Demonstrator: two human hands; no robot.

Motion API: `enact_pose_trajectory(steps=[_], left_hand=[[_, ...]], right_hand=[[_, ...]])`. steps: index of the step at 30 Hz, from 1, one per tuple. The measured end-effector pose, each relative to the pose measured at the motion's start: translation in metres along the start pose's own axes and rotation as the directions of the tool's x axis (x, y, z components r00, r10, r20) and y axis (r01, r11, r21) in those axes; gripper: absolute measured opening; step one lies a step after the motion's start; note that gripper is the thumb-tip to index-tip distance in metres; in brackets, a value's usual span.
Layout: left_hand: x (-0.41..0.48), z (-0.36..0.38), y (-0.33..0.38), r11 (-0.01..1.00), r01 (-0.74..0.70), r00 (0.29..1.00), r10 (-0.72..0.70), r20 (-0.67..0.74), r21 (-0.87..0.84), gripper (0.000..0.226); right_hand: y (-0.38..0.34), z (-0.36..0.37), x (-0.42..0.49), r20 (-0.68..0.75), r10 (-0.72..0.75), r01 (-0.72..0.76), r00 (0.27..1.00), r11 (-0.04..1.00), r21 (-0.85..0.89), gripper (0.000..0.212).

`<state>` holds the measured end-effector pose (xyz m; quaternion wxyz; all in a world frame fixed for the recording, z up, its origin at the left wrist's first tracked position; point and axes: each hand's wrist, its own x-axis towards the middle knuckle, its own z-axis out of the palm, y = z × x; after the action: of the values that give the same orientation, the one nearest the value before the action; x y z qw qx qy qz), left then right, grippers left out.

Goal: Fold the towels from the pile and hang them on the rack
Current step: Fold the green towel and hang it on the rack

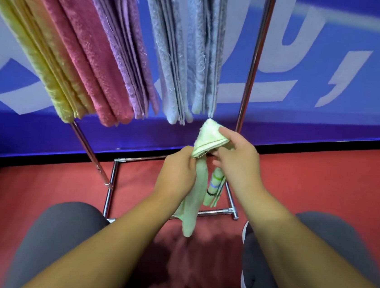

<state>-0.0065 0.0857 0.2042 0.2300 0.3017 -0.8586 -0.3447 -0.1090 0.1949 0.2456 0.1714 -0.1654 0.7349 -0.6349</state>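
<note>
A pale green towel (195, 191) hangs bunched between both hands, in front of the chrome rack (252, 63). My left hand (176, 173) grips its middle, with the lower end dangling towards the floor. My right hand (237, 158) pinches the upper corner, which folds over near the bottom of the hung towels. Several folded towels hang on the rack: yellow (41, 51), pink (86, 44), purple (122, 41) and grey-blue (186, 46). The towel pile is out of view.
The rack's chrome base frame (219, 212) lies on the red floor (322, 182) just ahead of my knees. A blue wall banner (321, 87) with white lettering stands behind the rack. A slanted rack leg (90, 154) runs at the left.
</note>
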Motion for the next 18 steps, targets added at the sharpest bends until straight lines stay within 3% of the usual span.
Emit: enact_pose_trajectory(steps=[2, 3, 8, 10, 13, 18], left_hand=[[-0.004, -0.009, 0.009, 0.999, -0.025, 1.0, 0.025, 0.008, 0.022, 0.015], [-0.005, -0.013, 0.014, 0.998, -0.045, 0.999, 0.044, 0.013, 0.049, 0.015], [0.002, -0.034, 0.054, 0.967, -0.14, 0.99, 0.137, 0.029, 0.214, 0.016], [0.009, -0.044, 0.073, 0.95, -0.177, 0.984, 0.177, 0.022, 0.259, 0.014], [0.021, -0.058, 0.106, 0.931, -0.25, 0.966, 0.258, 0.002, 0.266, 0.011], [0.039, -0.079, 0.17, 0.901, -0.319, 0.935, 0.35, -0.057, 0.293, 0.014]], right_hand=[[0.002, -0.004, -0.004, -0.006, -0.119, 0.108, 0.993, 0.921, -0.374, 0.043], [0.002, -0.005, -0.006, 0.001, -0.133, 0.117, 0.991, 0.873, -0.474, 0.037], [-0.024, -0.018, -0.009, 0.059, -0.177, 0.155, 0.982, 0.6, -0.784, 0.02], [-0.04, -0.031, -0.007, 0.083, -0.248, 0.204, 0.965, 0.513, -0.834, 0.023], [-0.069, -0.052, -0.002, 0.127, -0.311, 0.267, 0.942, 0.464, -0.845, 0.026], [-0.131, -0.076, 0.011, 0.163, -0.412, 0.39, 0.896, 0.56, -0.731, 0.013]])
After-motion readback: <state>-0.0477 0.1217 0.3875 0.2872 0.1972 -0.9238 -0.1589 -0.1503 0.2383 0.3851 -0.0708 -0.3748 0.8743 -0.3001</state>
